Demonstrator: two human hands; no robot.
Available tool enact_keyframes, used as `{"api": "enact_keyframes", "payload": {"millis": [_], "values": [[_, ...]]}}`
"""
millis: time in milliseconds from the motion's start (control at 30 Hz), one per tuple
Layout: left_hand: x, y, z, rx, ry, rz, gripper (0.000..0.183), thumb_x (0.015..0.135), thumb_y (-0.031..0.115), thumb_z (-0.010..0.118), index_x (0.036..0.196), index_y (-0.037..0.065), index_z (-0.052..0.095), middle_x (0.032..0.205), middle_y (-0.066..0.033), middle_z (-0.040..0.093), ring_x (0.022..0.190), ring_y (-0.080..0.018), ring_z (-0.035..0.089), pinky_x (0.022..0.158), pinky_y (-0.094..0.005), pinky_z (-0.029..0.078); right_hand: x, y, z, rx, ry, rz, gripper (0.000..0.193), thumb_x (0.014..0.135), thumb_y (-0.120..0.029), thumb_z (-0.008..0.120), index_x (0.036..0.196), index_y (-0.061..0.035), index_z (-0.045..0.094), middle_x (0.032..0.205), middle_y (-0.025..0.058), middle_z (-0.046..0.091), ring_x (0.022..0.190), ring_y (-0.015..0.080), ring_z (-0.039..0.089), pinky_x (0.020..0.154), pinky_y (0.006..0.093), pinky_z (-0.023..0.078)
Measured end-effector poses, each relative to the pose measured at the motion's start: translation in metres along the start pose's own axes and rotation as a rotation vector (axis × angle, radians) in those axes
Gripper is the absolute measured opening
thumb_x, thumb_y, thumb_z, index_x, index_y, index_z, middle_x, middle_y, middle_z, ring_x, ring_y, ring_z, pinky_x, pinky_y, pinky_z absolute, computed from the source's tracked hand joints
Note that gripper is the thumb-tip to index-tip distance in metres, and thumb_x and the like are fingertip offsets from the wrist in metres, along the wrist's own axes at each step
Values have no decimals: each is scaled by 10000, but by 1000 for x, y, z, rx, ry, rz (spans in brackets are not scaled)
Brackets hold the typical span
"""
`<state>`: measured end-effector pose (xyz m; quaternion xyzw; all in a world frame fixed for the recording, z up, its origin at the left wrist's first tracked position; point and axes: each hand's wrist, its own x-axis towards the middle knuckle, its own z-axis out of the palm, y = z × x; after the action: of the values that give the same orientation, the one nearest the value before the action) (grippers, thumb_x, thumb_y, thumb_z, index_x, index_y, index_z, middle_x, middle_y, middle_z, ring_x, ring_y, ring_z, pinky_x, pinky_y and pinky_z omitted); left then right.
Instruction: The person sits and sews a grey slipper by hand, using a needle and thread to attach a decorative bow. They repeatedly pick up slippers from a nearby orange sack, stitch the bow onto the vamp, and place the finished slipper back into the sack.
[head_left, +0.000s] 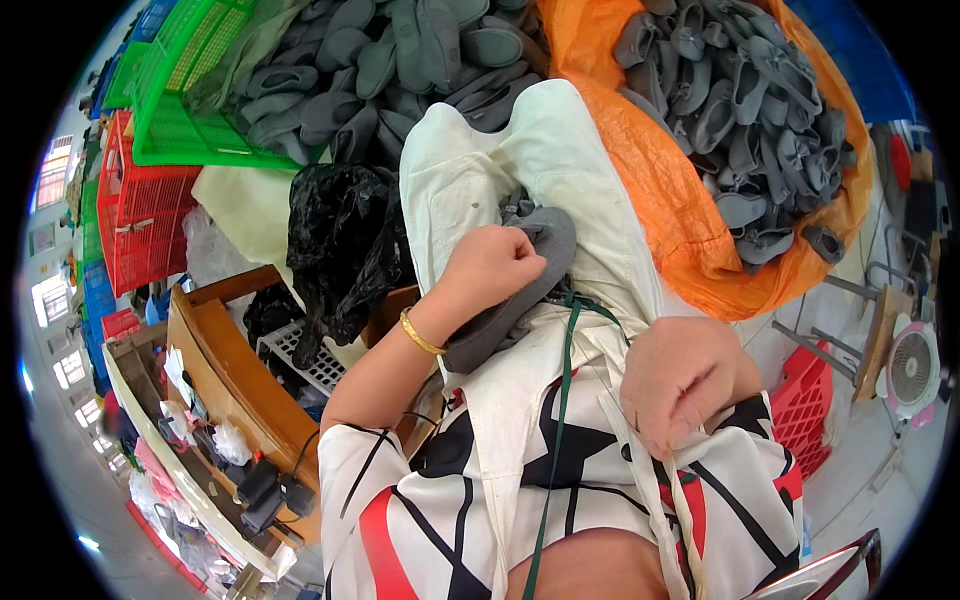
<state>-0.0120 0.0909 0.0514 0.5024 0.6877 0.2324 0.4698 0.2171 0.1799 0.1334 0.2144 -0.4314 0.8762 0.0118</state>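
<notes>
This looks like a small shoe workshop or factory floor. Heaps of identical grey shoe uppers (400, 60) lie in piles, more of them filling an orange sack (690, 220), with stacked green crates (185, 90) and red crates (140, 215) beside them. A wooden worktop (225, 360) cluttered with small tools and bags, a standing fan (912, 368) and a bare concrete floor add to the industrial look.

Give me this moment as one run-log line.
left hand: grips grey slipper piece on lap | right hand: pinches thread at apron | grey pieces heaped in orange sack
</notes>
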Motion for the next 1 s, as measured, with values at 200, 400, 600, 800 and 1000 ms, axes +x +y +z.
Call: {"api": "enact_keyframes", "payload": {"millis": [200,400,600,800,1000], "values": [[-2,-22,-12,-1018,-167,-358,149,968,189,637,883,72,601,730,-55,669,501,-51,468,439,-194,367,-16,40,-38,-602,555,391,67,936,-103,648,950,-41,669,873,34,673,739,141,631,670,267,501],[-18,-24,-1,-185,36,-23,119,959,137,628,895,37,618,734,-17,620,587,-56,463,545,-216,403,7,97,-70,-1379,882,316,47,838,-122,674,875,-104,650,812,78,586,730,280,621,615,356,496],[-7,-26,1,-192,112,65,124,968,130,613,922,16,625,770,35,590,686,-48,493,623,-210,431,15,102,-79,-1657,761,353,84,801,-95,693,875,-107,655,793,88,569,738,289,622,608,390,492],[3,-45,5,-423,-19,-39,123,977,142,612,961,22,630,767,41,587,649,-39,503,589,-203,431,16,114,-84,-1255,921,165,97,902,-166,642,847,-89,623,878,64,643,750,230,642,611,333,500],[-2,-36,-2,-571,-100,-164,124,996,184,586,963,66,608,771,27,596,613,-15,487,535,-167,395,-12,103,-98,42,1303,33,131,1000,-226,599,974,-98,593,843,4,653,663,93,616,534,256,473]]}}
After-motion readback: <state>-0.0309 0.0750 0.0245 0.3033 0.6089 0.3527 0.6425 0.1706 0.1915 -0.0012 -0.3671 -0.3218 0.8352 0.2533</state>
